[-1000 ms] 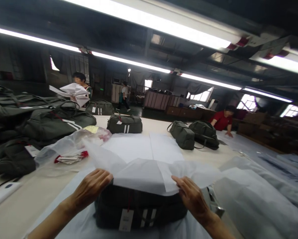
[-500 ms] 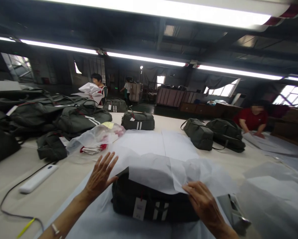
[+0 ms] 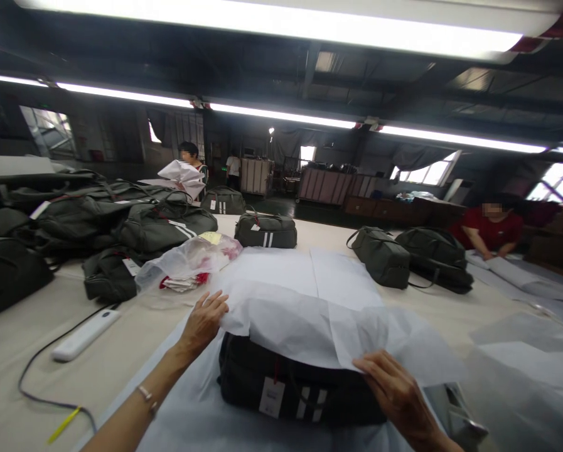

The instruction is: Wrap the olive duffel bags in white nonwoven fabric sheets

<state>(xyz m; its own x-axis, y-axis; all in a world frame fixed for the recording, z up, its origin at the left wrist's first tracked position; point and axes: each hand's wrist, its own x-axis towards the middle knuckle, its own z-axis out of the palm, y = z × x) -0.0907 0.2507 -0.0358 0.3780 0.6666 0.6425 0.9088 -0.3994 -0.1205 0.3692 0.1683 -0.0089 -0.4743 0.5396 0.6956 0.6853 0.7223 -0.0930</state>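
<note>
Paper (image 3: 285,323), white and thin, is draping over the top of a dark duffel bag (image 3: 248,376), its near edge hanging above the bag's white tag (image 3: 272,397). Pale sheeting (image 3: 191,408) is lying between the bag and the surface (image 3: 140,326). The right hand (image 3: 396,389) is pinching the paper's near edge towards the bag's right end, fingers bent together. The left hand (image 3: 208,317) is resting at the paper's corner, just off the bag's upper left, fingers loosely extended; from where I'm standing, I cannot tell whether its thumb is gripping. The paper is looking feather-light and limp, probably creasing easily and tearing if one corner is taking all the pull, so its edge is calling for gentle pinches set wide apart. The bag is appearing soft-skinned yet bulky, holding its boxy shape, probably not fragile. Its strap (image 3: 296,386), looping down the bag's front, is offering a surer hold than those rounded sides.
</note>
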